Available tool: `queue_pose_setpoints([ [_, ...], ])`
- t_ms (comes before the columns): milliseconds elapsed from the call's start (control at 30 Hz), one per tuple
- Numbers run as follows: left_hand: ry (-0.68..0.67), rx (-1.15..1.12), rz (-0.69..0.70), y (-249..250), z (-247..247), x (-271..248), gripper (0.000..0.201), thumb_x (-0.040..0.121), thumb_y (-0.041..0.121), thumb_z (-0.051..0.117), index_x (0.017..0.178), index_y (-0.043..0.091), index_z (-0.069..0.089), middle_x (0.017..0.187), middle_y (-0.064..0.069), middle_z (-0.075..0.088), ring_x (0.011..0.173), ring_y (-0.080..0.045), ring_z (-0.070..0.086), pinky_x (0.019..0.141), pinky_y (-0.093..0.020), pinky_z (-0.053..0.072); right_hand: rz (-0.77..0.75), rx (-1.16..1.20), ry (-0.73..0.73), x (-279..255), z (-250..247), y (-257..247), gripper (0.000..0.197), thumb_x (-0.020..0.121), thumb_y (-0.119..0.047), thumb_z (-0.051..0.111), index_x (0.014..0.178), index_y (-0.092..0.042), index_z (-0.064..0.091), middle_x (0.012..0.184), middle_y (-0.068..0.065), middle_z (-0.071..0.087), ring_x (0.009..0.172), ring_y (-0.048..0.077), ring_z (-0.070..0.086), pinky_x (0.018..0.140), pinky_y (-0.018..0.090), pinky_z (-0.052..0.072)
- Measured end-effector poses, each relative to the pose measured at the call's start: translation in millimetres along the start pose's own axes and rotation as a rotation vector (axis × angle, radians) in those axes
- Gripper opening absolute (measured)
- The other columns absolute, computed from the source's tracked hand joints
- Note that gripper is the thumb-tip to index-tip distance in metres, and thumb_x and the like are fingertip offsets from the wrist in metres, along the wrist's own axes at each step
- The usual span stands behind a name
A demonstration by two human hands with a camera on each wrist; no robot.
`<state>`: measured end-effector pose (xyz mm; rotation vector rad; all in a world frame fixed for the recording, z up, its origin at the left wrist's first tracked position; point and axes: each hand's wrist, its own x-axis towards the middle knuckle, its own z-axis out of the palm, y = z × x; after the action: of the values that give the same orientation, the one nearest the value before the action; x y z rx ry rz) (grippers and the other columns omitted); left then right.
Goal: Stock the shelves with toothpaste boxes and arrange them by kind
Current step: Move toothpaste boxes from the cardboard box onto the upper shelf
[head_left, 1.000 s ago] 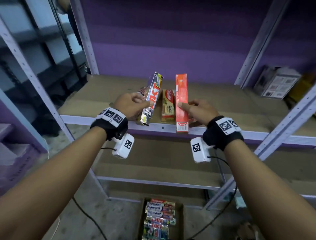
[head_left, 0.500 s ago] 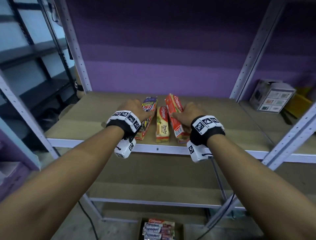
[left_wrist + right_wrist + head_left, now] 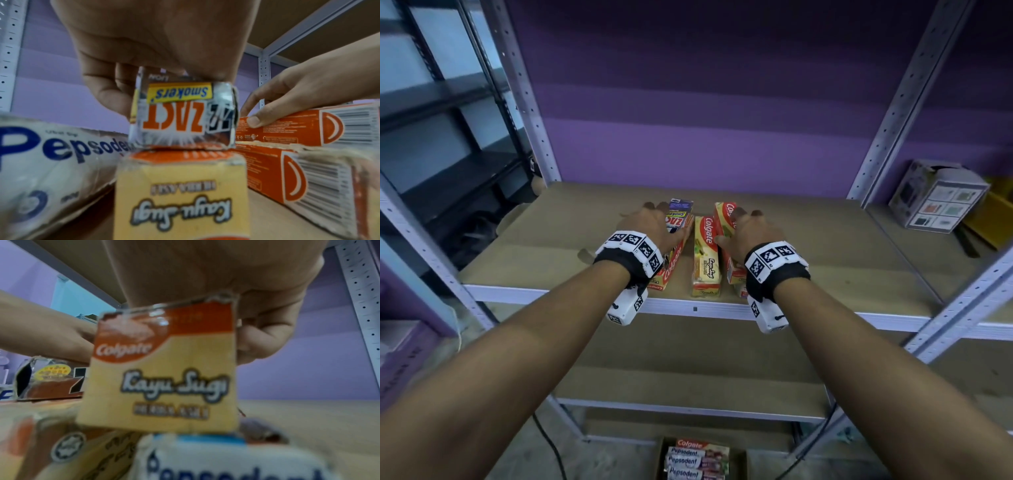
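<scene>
While both hands work the front of the shelf (image 3: 825, 274), count the boxes: the left hand (image 3: 650, 226) has its fingers curled round one Zact Smokers box (image 3: 678, 214), set atop a Colgate box (image 3: 671, 263). The right hand (image 3: 753, 233) grips one red Colgate box (image 3: 724, 219) stacked on others. Between them lies a single yellow Colgate Kayu Sugi box (image 3: 706, 257), its end near the shelf's front edge. Bare board runs wide to either side and behind. Down on the floor, a carton (image 3: 698, 460) shows one Colgate and three Pepsodent boxes.
</scene>
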<state>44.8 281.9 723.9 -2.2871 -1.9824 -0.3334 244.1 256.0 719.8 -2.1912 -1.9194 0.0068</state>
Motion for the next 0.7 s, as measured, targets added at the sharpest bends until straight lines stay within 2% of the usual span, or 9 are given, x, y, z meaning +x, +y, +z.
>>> queue_pose_setpoints([
  [100,0.009,-0.004,0.022,-3,3,0,0.065,0.085,0.07,0.048,0.126,0.02,0.049,0.108,-0.006,0.057,0.085,-0.028,0.063,0.068,-0.036,0.055,-0.001,0.005,-0.022,2,-3,3,0.069,0.081,-0.07,0.057,0.133,-0.025,0.046,0.115,0.008,0.057,0.098,0.032,0.064,0.072,0.037,0.049],
  [200,0.019,-0.026,0.088,-4,5,-1,0.06,0.086,0.068,0.048,0.123,0.02,0.053,0.109,-0.006,0.053,0.091,-0.03,0.061,0.069,-0.036,0.054,-0.013,-0.004,-0.081,1,-8,6,0.075,0.082,-0.075,0.052,0.139,-0.027,0.044,0.125,0.009,0.055,0.106,0.032,0.063,0.083,0.041,0.055],
  [300,0.025,-0.001,0.188,-5,2,-5,0.056,0.087,0.066,0.047,0.12,0.021,0.057,0.114,-0.006,0.053,0.097,-0.031,0.059,0.069,-0.038,0.053,-0.045,-0.016,-0.134,-4,-16,11,0.075,0.083,-0.076,0.048,0.143,-0.032,0.043,0.134,0.007,0.049,0.112,0.031,0.06,0.089,0.044,0.054],
  [400,-0.034,0.04,0.298,-7,-7,-10,0.054,0.085,0.061,0.053,0.125,0.024,0.056,0.127,-0.004,0.052,0.108,-0.03,0.055,0.078,-0.042,0.054,-0.095,0.02,-0.12,-12,-25,19,0.056,0.083,-0.071,0.054,0.13,-0.04,0.055,0.128,0.001,0.048,0.105,0.026,0.061,0.087,0.041,0.054],
  [500,-0.06,0.051,0.436,-6,-18,-22,0.051,0.086,0.057,0.056,0.126,0.026,0.055,0.126,-0.002,0.054,0.11,-0.027,0.054,0.08,-0.041,0.052,-0.175,0.084,-0.094,-21,-33,28,0.032,0.082,-0.062,0.064,0.107,-0.043,0.065,0.113,-0.005,0.049,0.095,0.02,0.059,0.079,0.035,0.051],
  [600,-0.034,0.034,0.535,-6,-27,-38,0.046,0.088,0.053,0.058,0.124,0.025,0.06,0.123,0.001,0.057,0.111,-0.025,0.055,0.079,-0.035,0.047,-0.232,0.107,-0.094,-34,-41,36,0.026,0.081,-0.056,0.068,0.104,-0.043,0.066,0.106,-0.008,0.049,0.096,0.017,0.056,0.078,0.032,0.046],
  [700,-0.046,0.034,0.616,-4,-36,-55,0.043,0.09,0.051,0.056,0.123,0.023,0.061,0.122,-0.001,0.059,0.112,-0.025,0.054,0.093,-0.037,0.045,-0.297,0.105,-0.104,-53,-48,40,0.025,0.082,-0.055,0.069,0.102,-0.042,0.067,0.102,-0.007,0.053,0.093,0.016,0.057,0.083,0.034,0.051],
])
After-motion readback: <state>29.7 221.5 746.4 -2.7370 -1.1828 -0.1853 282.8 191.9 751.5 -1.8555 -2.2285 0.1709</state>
